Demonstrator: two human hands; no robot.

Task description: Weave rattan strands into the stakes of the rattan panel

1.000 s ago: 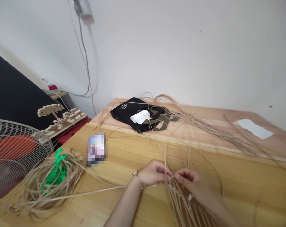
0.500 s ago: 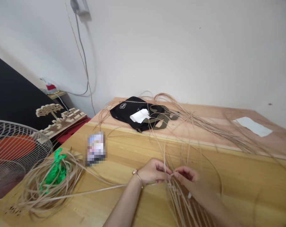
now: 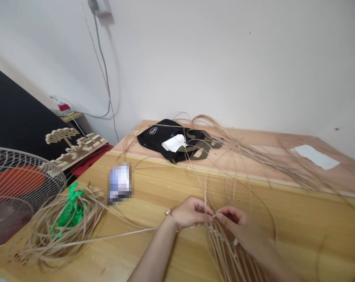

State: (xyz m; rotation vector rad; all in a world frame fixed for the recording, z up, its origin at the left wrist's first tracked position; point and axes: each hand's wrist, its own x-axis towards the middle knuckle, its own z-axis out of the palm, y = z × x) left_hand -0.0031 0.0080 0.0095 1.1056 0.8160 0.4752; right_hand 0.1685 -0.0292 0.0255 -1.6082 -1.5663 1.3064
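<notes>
Between my hands is a partly woven piece of rattan strips (image 3: 224,250), its strands fanning toward me and upward past my fingers. My left hand (image 3: 193,213), with a bracelet at the wrist, pinches a strip at the edge of the weave. Close beside it, my right hand (image 3: 233,221) pinches the same spot with thumb and forefinger. A long strip (image 3: 127,234) runs from under my left hand to a loose coil of rattan (image 3: 89,219) at the left, which has a green plastic tie (image 3: 70,213) around it. My right forearm is blurred.
A black bag (image 3: 161,139) with a white paper (image 3: 174,143) on it lies at the back. Beside it stretches a bundle of long strips (image 3: 262,158); another white paper (image 3: 315,156) is farther right. A pixelated packet (image 3: 120,184) lies mid-left. A fan (image 3: 24,188) stands at the left edge.
The view has shifted very slightly. Both hands keep their pinch at the same place on the weave, with only tiny finger movement.
</notes>
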